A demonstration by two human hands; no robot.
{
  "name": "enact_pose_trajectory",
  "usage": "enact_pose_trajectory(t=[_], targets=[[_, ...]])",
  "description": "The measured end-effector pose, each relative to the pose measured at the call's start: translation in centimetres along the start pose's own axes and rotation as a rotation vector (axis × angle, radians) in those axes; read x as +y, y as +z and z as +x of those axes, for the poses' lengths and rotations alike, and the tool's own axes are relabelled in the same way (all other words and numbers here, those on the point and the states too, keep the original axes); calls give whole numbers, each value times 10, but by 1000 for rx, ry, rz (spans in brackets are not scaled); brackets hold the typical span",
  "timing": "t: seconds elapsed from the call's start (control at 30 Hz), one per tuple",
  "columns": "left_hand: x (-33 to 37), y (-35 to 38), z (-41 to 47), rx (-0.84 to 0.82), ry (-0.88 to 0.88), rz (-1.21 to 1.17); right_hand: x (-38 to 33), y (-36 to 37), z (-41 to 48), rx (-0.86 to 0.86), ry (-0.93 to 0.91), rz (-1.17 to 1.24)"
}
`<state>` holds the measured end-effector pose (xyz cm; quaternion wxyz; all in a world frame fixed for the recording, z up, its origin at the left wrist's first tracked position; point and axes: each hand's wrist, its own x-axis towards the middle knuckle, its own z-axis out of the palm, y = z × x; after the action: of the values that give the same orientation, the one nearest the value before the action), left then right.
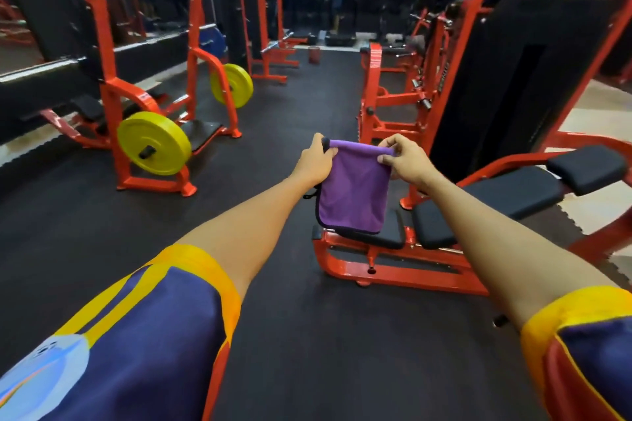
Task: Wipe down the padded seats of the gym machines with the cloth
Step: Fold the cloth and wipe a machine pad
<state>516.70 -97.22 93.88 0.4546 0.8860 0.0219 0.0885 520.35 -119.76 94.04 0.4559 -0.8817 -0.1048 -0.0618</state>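
Dim gym with black rubber floor [307, 106], red machines, left hand [316, 161] and right hand [407, 161] pinching purple cloth [354, 195] by its top corners, hanging above black padded seat [434, 227], yellow weight plates [154, 143] at left

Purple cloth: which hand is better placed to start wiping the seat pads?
Right, probably. Both pinch the cloth by its top, but the right hand hangs nearer the seat pads, which stretch rightward; the left hand is over the floor.
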Motion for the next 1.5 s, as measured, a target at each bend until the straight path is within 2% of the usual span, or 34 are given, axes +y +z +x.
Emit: enact_pose_trajectory(t=[0.17, 0.33, 0.5, 0.63, 0.73, 0.87, 1.07, 1.23, 1.4, 1.5], targets=[[-26, 49, 72, -64, -17, -214, 45, 16, 48, -7, 144, 140], [-65, 91, 150, -99, -71, -457, 94, 51, 98, -207, 321, 122], [-98, 126, 209, -187, -164, -507, 141, 81, 141, -96, 409, 206], [-134, 155, 237, -332, -197, -392, 180, 94, 169, -45, 402, 141], [-166, 179, 256, -308, -254, -270, 214, 104, 189, -117, 397, -36], [-194, 222, 264, -266, -343, -239, 266, 116, 215, -262, 424, -228], [-215, 295, 289, -249, -508, -127, 343, 129, 269, -412, 434, -289], [-225, 328, 300, -176, -708, -189, 385, 140, 308, -602, 416, -410], [-249, 359, 292, -166, -954, -361, 413, 166, 347, -764, 223, -590], [-274, 376, 285, -176, -1031, -381, 422, 187, 362, -830, 129, -657]])
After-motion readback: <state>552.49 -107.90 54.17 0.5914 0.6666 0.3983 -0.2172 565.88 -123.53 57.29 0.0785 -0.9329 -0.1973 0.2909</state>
